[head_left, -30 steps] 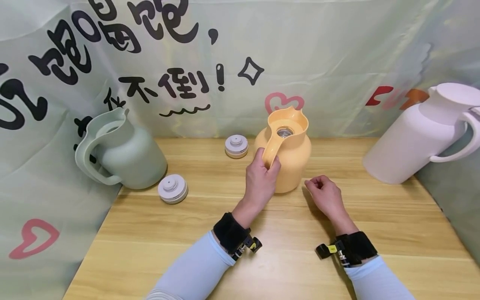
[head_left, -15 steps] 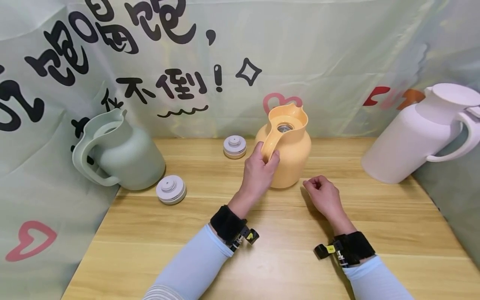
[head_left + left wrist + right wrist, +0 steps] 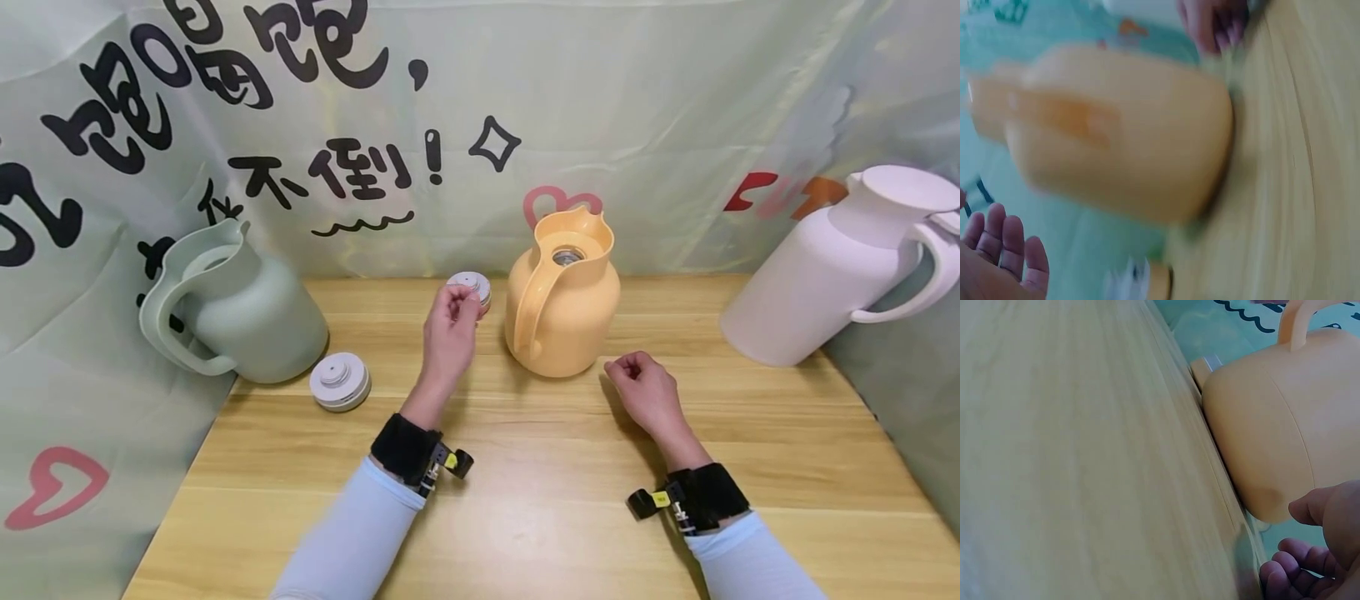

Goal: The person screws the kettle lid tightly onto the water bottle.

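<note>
An orange thermos jug [image 3: 564,292] stands upright on the table with its top uncovered and its handle toward me. My left hand [image 3: 448,333] hovers to its left, apart from the handle, and partly hides a white stopper [image 3: 470,283] in the head view. In the left wrist view the fingers [image 3: 1015,240] are loosely bent and hold nothing. To the right of the jug my right hand [image 3: 647,396] rests low by the table, fingers loosely curled around nothing. The jug is blurred in the left wrist view.
A green jug [image 3: 258,308] stands at the left, with a second white stopper [image 3: 341,382] beside its base. At the right stands a tall pale pink jug [image 3: 817,275]. A printed cloth [image 3: 637,100] hangs behind the wooden table [image 3: 540,500].
The orange jug has shifted slightly back on the table. My left hand has let go of its handle and moved left toward the stopper. The right hand has stayed put.
</note>
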Action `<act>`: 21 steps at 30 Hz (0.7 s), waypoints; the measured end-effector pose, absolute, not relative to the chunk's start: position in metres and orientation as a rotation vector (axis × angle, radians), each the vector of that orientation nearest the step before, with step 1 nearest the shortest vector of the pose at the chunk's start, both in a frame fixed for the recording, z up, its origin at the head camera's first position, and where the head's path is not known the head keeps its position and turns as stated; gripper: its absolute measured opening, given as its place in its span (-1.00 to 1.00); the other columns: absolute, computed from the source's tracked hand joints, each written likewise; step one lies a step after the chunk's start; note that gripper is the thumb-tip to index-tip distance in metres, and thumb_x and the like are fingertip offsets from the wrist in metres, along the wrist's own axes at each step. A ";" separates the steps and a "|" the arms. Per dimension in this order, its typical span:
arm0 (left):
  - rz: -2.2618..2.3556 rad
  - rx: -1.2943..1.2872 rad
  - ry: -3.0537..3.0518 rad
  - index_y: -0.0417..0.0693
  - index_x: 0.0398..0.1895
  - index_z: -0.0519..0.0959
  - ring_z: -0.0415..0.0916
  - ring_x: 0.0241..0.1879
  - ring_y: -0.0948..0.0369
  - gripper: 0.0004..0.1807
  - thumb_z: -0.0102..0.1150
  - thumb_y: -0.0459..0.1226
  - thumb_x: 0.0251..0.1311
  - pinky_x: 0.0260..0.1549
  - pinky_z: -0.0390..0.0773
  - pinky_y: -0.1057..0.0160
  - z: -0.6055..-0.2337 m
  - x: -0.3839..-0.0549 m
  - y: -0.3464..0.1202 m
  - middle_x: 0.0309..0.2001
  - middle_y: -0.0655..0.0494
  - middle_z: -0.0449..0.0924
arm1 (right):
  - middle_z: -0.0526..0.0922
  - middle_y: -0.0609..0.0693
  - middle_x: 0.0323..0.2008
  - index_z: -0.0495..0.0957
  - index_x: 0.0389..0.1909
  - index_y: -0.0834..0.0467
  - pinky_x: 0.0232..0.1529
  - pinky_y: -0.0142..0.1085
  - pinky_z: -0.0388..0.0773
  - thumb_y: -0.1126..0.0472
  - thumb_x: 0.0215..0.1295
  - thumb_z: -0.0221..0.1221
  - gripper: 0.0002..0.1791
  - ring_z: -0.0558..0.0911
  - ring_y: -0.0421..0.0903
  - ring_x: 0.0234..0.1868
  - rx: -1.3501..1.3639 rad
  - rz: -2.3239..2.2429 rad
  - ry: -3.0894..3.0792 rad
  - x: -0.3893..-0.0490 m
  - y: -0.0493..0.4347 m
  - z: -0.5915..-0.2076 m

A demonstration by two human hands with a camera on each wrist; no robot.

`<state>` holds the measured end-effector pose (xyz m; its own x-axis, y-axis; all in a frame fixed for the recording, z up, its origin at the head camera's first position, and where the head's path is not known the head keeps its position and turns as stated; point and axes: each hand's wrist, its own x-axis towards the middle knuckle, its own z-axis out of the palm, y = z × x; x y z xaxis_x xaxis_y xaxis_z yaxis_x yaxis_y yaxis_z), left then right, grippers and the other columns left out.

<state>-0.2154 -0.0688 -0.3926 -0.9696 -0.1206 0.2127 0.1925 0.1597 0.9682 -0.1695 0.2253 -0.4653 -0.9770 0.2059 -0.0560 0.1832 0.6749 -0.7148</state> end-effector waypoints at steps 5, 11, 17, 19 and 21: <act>-1.644 0.116 -2.411 -0.09 0.07 0.47 0.52 -0.01 0.11 -0.67 0.19 -0.22 0.28 0.04 0.50 0.15 -0.412 -0.249 -0.092 -0.03 0.00 0.59 | 0.57 0.14 -0.20 0.53 -0.02 0.23 -0.24 -0.27 0.39 -0.15 0.52 0.09 -0.52 0.51 0.04 -0.23 -0.328 1.206 -2.852 -0.169 0.227 -0.465; -1.410 0.132 -2.657 -0.15 0.36 0.31 0.33 0.28 -0.13 -0.30 0.36 -0.22 0.17 0.26 0.40 -0.11 -0.421 -0.281 -0.098 0.23 -0.21 0.41 | 0.57 0.13 -0.20 0.53 -0.02 0.22 -0.23 -0.26 0.38 -0.13 0.52 0.10 -0.55 0.51 0.04 -0.23 -0.346 1.211 -2.847 -0.169 0.228 -0.464; -1.272 0.116 -2.855 -0.04 0.59 0.03 0.14 0.45 -0.24 0.10 0.54 -0.14 0.08 0.42 0.30 -0.17 -0.426 -0.301 -0.089 0.45 -0.31 0.19 | 0.56 0.15 -0.17 0.52 -0.01 0.23 -0.19 -0.24 0.38 -0.12 0.52 0.11 -0.55 0.51 0.05 -0.19 -0.345 1.227 -2.852 -0.169 0.228 -0.464; -1.249 0.103 -2.879 -0.02 0.62 -0.04 0.13 0.46 -0.25 0.16 0.56 -0.13 0.08 0.44 0.29 -0.17 -0.428 -0.306 -0.086 0.47 -0.32 0.17 | 0.56 0.15 -0.17 0.53 -0.01 0.23 -0.19 -0.24 0.38 -0.12 0.52 0.11 -0.55 0.51 0.06 -0.18 -0.342 1.232 -2.849 -0.169 0.228 -0.464; -1.246 0.094 -2.890 -0.02 0.63 -0.06 0.14 0.47 -0.26 0.18 0.57 -0.14 0.08 0.44 0.29 -0.18 -0.429 -0.311 -0.084 0.47 -0.31 0.18 | 0.56 0.15 -0.16 0.53 -0.01 0.23 -0.19 -0.24 0.38 -0.12 0.52 0.11 -0.55 0.51 0.06 -0.18 -0.345 1.234 -2.848 -0.169 0.227 -0.463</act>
